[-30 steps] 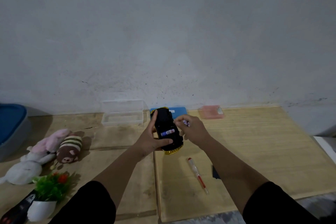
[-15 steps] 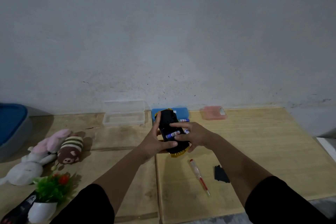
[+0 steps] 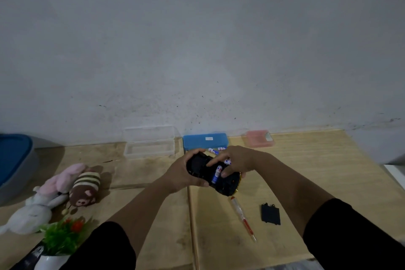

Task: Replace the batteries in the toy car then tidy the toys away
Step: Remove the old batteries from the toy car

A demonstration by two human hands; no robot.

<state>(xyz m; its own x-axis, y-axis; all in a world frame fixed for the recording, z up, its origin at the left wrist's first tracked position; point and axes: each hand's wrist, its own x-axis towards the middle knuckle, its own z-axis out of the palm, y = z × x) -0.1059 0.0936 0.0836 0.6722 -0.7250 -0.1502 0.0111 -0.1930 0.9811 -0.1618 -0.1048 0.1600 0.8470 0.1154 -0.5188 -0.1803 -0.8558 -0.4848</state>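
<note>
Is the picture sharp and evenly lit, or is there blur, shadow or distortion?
Head view: dim, soft light; the plush toys cast shadows to their right; wide-angle bending curves the table edge; the battery label in the toy car is too blurred to read.

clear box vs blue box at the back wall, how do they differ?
The clear box is see-through; the blue box is opaque. The clear box lies open, its lid propped against the wall; the blue box is closed, with a small white label on top. The clear box sits left of the blue box. Both are long, shallow plastic cases on the floor by the wall.
</note>
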